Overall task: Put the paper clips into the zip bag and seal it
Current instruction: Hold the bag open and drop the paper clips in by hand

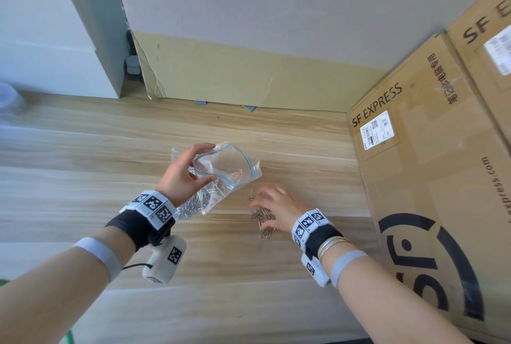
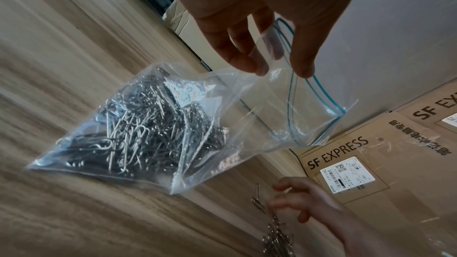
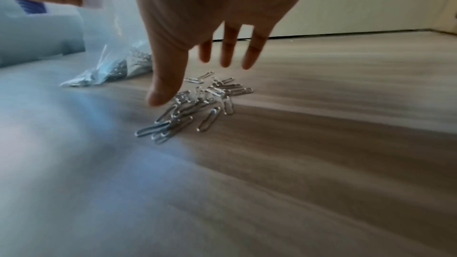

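Note:
My left hand (image 1: 210, 161) pinches the rim of a clear zip bag (image 1: 237, 162) with a blue zip line and holds its mouth wide open above the table. The bag's bottom rests on the wood, filled with a heap of silver paper clips (image 2: 138, 134). In the left wrist view my left hand (image 2: 280, 69) has its thumb and fingers on either side of the rim. To the bag's right, my right hand (image 1: 264, 209) hovers just over a small pile of loose paper clips (image 1: 261, 216), fingers spread and holding nothing. The right wrist view shows my right hand (image 3: 197, 81) right above that pile (image 3: 195, 105).
Large SF Express cardboard boxes (image 1: 431, 177) stand close on the right of the wooden table (image 1: 110, 150). A cardboard sheet (image 1: 235, 75) leans on the back wall, and a white cabinet (image 1: 55, 39) stands at the back left.

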### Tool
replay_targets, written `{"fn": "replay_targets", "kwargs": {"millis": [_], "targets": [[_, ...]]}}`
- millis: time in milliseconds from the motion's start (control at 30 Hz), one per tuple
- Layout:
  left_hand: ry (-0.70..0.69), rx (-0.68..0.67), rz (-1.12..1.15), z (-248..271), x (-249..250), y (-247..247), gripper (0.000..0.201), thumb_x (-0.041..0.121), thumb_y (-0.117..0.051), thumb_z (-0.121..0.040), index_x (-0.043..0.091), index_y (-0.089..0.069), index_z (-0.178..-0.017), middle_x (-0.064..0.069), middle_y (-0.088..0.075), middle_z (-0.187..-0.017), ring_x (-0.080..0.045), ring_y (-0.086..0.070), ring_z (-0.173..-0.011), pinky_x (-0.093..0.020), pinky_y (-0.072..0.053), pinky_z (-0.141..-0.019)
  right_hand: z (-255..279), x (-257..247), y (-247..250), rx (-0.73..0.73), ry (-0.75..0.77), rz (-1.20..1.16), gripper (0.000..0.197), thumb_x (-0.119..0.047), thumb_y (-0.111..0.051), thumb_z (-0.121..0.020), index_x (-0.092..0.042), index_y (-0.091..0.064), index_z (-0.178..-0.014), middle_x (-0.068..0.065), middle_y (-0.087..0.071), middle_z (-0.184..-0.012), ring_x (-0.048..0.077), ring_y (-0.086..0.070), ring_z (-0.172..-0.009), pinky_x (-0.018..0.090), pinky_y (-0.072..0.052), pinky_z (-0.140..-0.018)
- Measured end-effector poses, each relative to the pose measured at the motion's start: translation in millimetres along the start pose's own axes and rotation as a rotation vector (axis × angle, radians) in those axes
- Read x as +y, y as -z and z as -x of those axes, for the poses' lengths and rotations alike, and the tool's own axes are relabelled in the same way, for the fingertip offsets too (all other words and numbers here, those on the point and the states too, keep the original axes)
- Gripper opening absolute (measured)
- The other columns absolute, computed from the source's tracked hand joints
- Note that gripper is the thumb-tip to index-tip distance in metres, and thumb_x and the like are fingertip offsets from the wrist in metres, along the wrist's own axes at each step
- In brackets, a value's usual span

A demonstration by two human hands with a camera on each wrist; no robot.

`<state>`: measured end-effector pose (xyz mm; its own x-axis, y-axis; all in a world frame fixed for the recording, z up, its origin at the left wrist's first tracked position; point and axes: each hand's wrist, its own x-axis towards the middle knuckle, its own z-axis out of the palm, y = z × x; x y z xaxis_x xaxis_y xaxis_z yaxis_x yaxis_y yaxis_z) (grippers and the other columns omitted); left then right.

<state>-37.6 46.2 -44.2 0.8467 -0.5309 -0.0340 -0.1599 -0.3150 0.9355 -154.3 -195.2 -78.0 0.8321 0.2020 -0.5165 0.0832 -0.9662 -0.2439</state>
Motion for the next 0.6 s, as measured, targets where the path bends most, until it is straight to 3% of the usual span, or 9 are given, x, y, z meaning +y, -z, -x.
{"fn": "replay_targets", "kwargs": {"millis": [67, 167, 267, 367, 467, 600], "targets": [[-0.001, -0.005, 0.002, 0, 0, -1, 0.066, 0.007, -0.075, -0.071, 0.052, -0.043, -0.106, 0.051, -0.043, -0.109, 0.014, -0.05, -0.09, -0.02, -0.05, -0.061, 4, 0, -2, -0.008, -0.111, 0.015, 0.09, -0.049, -0.077, -0.058, -0.048, -0.025, -0.132, -0.005, -0.016, -0.149, 0.023, -0.016, -0.133, 0.047, -0.028, -0.105], [0.012, -0.01, 0.0, -1, 0, -2, 0.064, 0.007, -0.075, -0.071, 0.05, -0.043, -0.106, 0.051, -0.043, -0.108, 0.013, -0.05, -0.089, -0.021, -0.05, -0.064, -1, -4, -12, -0.066, -0.132, 0.04, 0.102, -0.054, -0.077, -0.055, -0.05, -0.014, -0.135, -0.005, -0.008, -0.152, 0.027, -0.014, -0.133, 0.048, -0.027, -0.107], [0.016, -0.01, 0.003, -1, -1, -2, 0.063, 0.007, -0.075, -0.071, 0.048, -0.043, -0.107, 0.05, -0.043, -0.108, 0.013, -0.051, -0.089, -0.023, -0.05, -0.064, -7, -7, -17, -0.007, -0.111, -0.116, 0.08, -0.039, -0.078, -0.063, -0.041, -0.036, -0.131, -0.002, -0.023, -0.146, 0.025, -0.024, -0.129, 0.04, -0.029, -0.106], [0.015, -0.007, 0.001, -2, -1, -2, 0.063, 0.007, -0.075, -0.071, 0.048, -0.043, -0.107, 0.05, -0.043, -0.108, 0.014, -0.051, -0.09, -0.025, -0.05, -0.063, -8, -6, -20, 0.068, -0.048, -0.273, 0.051, -0.021, -0.075, -0.07, -0.025, -0.056, -0.118, 0.005, -0.044, -0.128, 0.025, -0.043, -0.114, 0.036, -0.037, -0.1], [0.018, -0.003, 0.008, -1, -2, -3, 0.063, 0.006, -0.075, -0.071, 0.048, -0.043, -0.107, 0.05, -0.044, -0.108, 0.013, -0.051, -0.089, -0.027, -0.051, -0.064, -7, -7, -24, 0.076, -0.04, -0.338, 0.035, -0.013, -0.071, -0.074, -0.015, -0.061, -0.107, 0.007, -0.051, -0.118, 0.025, -0.051, -0.103, 0.034, -0.043, -0.091], [0.021, -0.001, 0.001, -1, -1, -3, 0.064, 0.007, -0.075, -0.071, 0.049, -0.042, -0.107, 0.051, -0.043, -0.107, 0.015, -0.049, -0.092, -0.023, -0.05, -0.063, -7, -11, -19, 0.052, -0.03, -0.319, 0.026, -0.011, -0.064, -0.08, -0.01, -0.061, -0.106, 0.008, -0.055, -0.117, 0.025, -0.053, -0.1, 0.03, -0.04, -0.085]]}}
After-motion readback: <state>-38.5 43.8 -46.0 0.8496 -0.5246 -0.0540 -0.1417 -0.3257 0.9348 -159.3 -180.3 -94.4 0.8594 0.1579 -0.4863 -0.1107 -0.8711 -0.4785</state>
